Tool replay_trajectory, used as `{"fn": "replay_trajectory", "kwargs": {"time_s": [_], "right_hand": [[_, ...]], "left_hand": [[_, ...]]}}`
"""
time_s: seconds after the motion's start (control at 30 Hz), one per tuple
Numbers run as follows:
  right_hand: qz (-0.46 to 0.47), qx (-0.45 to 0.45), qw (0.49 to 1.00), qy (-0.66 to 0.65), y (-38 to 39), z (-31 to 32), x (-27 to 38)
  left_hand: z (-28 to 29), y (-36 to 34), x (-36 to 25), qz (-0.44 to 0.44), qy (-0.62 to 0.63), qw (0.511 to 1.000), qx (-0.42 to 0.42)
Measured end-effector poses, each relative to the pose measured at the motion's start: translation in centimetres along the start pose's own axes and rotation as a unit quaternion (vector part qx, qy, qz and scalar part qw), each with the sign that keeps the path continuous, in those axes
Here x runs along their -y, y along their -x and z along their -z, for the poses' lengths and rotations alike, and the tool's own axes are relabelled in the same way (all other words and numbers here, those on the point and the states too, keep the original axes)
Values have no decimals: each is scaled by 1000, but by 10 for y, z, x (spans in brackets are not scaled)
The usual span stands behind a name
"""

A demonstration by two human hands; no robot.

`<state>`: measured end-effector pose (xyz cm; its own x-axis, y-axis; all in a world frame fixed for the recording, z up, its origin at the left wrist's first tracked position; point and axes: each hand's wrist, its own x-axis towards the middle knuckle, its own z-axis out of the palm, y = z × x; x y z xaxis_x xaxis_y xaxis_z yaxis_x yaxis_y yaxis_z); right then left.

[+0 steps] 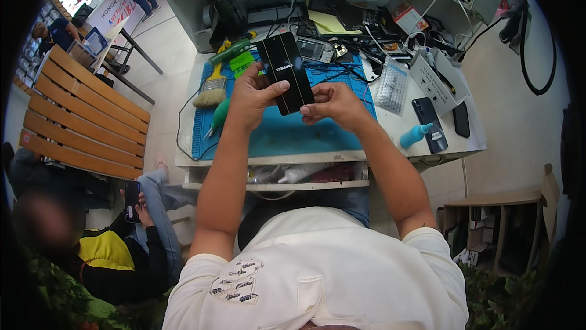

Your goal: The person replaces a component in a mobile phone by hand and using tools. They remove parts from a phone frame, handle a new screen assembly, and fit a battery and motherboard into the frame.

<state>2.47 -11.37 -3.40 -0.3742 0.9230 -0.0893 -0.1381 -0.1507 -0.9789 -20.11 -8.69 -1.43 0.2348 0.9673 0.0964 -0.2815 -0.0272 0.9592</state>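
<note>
Person in a white shirt seated at a cluttered repair counter, both forearms raised over a blue work mat. A black unfolded phone, long and flat with a crease line down its middle, is held up above the mat, tilted slightly, top end pointing away from the person. Left hand grips its left edge, thumb laid across the dark face, fingers curled behind. Right hand pinches the lower right corner, fingertips pressed on the edge. Left of the hands, on the mat's edge, a wide brush with a yellow handle and pale bristles; just below it a green-handled tool. Behind the phone, a second device lying open among cables and boxes. To the right on the counter, a clear parts tray, a dark phone lying flat, and a small blue bottle on its side touching that phone. An open drawer under the counter holds loose items. Lower left, another person seated low holds a phone in one hand. A slatted wooden bench stands at far left.
</note>
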Motion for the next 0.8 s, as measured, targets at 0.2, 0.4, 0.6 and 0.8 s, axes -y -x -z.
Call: {"fn": "replay_trajectory", "kwargs": {"time_s": [0.2, 0.4, 0.6, 0.8], "right_hand": [[2, 27, 999, 21, 2, 9, 1], [21, 29, 999, 16, 3, -1, 2], [11, 15, 1000, -16, 7, 8, 2], [372, -44, 830, 414, 31, -13, 30]], "left_hand": [[1, 1, 5, 13, 18, 1000, 3], [-2, 2, 8, 22, -12, 1000, 12], [1, 3, 8, 53, 9, 999, 7], [22, -1, 17, 199, 111, 970, 83]]}}
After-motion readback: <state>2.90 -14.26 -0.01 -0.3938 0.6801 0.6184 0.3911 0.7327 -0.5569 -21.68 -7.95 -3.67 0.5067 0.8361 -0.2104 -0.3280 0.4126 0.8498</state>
